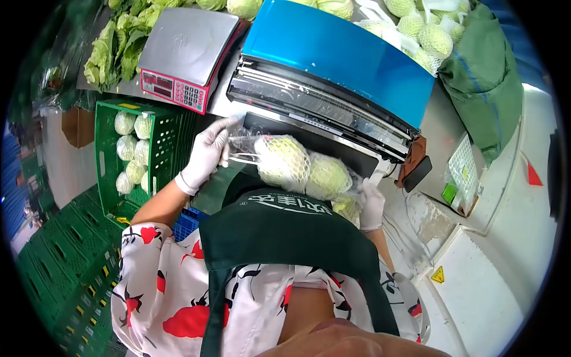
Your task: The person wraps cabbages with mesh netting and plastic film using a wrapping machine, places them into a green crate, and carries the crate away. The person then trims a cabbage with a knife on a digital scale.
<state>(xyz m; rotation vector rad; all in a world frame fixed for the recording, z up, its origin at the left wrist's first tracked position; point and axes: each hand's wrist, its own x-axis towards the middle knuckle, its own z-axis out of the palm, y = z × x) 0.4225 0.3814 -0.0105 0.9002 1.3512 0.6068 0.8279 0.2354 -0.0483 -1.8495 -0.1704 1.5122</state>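
Observation:
My left hand (205, 153), in a white glove, is closed on the gathered end of clear plastic film at the left of a cabbage in a white foam net (284, 162). A second wrapped cabbage (329, 177) lies against it on the right. Below that, a third pale green piece (346, 208) shows partly, close to my apron. My right hand (372, 205), also gloved, is at the right end of the film; its fingers look bent around the film's edge, partly hidden. Just beyond the cabbages is a blue wrapping machine (339, 50) with a dark front plate.
A scale with a red keypad (187, 50) stands at the left. Below it, a green crate (125, 205) holds several wrapped cabbages. Loose cabbages (244, 8) line the back, netted ones (436, 40) the back right, beside a green sack (485, 83). A dark phone-like object (417, 174) is at the right.

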